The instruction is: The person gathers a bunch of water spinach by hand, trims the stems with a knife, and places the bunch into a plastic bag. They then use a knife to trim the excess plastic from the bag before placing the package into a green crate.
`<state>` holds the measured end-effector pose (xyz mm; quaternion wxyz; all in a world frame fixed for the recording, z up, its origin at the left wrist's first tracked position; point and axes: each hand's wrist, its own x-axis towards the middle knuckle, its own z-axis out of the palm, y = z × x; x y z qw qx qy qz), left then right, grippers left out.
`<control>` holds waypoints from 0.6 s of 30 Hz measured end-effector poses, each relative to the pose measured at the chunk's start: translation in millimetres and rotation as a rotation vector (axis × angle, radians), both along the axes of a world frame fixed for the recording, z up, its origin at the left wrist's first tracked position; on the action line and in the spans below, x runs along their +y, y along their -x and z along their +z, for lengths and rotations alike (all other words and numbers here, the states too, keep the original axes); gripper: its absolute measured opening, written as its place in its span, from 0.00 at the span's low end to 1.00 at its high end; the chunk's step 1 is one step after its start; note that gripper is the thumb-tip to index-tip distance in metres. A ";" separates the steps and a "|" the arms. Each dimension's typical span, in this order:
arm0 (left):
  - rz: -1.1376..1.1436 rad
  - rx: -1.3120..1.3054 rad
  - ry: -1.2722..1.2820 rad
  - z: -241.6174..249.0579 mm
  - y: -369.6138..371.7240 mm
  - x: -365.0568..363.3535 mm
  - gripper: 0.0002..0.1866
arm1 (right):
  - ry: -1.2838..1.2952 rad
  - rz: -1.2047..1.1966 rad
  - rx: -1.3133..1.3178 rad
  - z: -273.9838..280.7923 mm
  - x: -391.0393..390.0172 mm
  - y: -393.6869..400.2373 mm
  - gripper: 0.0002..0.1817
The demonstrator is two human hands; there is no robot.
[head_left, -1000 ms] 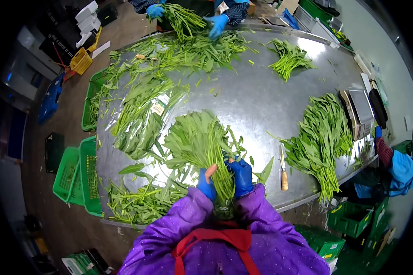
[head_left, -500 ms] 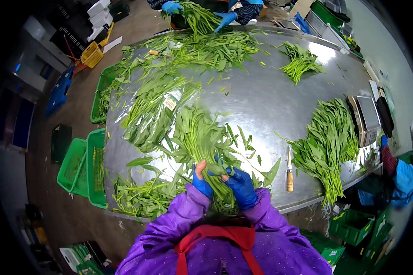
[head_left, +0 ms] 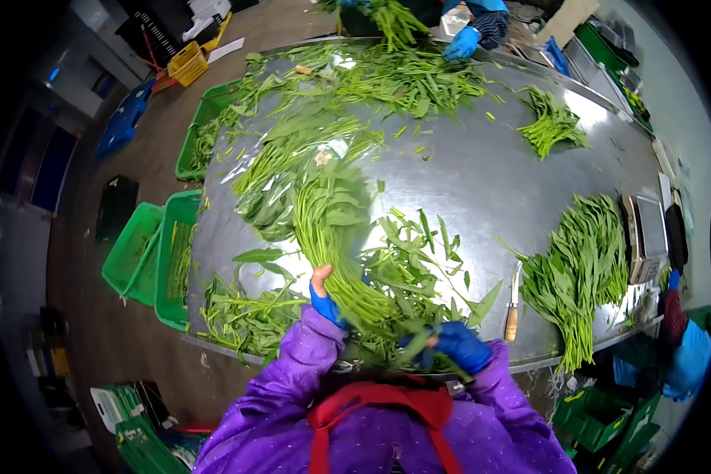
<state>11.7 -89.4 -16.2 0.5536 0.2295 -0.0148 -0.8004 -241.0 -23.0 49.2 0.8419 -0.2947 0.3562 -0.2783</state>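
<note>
My left hand (head_left: 326, 299), in a blue glove with bare thumb tip, is closed round a thick bunch of water spinach (head_left: 332, 229). The leaves point away from me and the stem ends towards my right side. Close to those ends, my right hand (head_left: 457, 346), also blue-gloved and blurred, has its fingers closed on a loose leafy stem (head_left: 412, 347). Cut leaves and stems (head_left: 403, 272) lie beside the bunch on the metal table (head_left: 466, 182). Just beyond the bunch are greens in clear plastic (head_left: 268, 178). A knife with a wooden handle (head_left: 512, 322) lies to the right.
Another pile of water spinach (head_left: 577, 268) lies at the right near a scale (head_left: 646, 237). A small bunch (head_left: 551, 122) sits farther back. Green crates (head_left: 170, 268) stand at the left edge. Across the table, a co-worker's gloved hand (head_left: 462, 43) is near more greens.
My right hand has moved away from my left, right and towards me, with a leafy stem. The bunch has shifted slightly left in my left hand. The co-worker's greens are lower.
</note>
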 end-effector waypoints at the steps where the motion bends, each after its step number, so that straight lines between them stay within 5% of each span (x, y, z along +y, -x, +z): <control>1: 0.013 -0.081 -0.022 15.2 -0.5 4.9 0.32 | 0.048 -0.043 0.119 -22.3 -4.2 13.5 0.11; 4: -0.013 0.010 -0.065 15.3 -8.0 25.2 0.37 | 0.171 -0.090 0.430 -127.2 -17.0 62.7 0.10; 6: -0.049 0.135 -0.054 12.4 -13.4 37.3 0.36 | 0.256 -0.077 0.699 -112.0 -33.1 59.5 0.10; 8: -0.074 0.194 0.004 -0.5 -18.5 49.5 0.35 | 0.735 -0.112 1.210 -112.4 -46.7 53.0 0.13; 9: -0.075 0.193 0.013 -2.9 -19.5 54.9 0.34 | 0.853 -0.410 1.102 -88.0 -54.1 33.2 0.19; 11: -0.092 0.186 0.007 -0.9 -20.4 63.7 0.33 | 0.791 -0.590 0.782 -45.1 -61.7 -9.9 0.21; 13: -0.100 0.006 -0.022 -8.5 -17.8 71.3 0.33 | 0.537 -0.331 0.482 -22.4 -53.1 -51.6 0.20; 14: -0.108 -0.081 -0.037 -11.7 -14.1 73.5 0.34 | 0.626 -0.202 0.488 -19.6 -50.8 -70.9 0.22; 15: -0.084 -0.123 -0.049 1.5 -3.5 72.2 0.29 | 0.301 -0.217 0.352 -10.3 -43.8 -96.3 0.25; 16: -0.073 -0.135 -0.115 -2.2 1.4 74.8 0.29 | 0.790 -0.209 0.762 -43.1 -47.9 -111.1 0.26; 18: -0.046 -0.167 -0.247 -26.8 4.8 88.2 0.27 | 0.745 -0.244 0.822 -69.2 -49.0 -124.3 0.23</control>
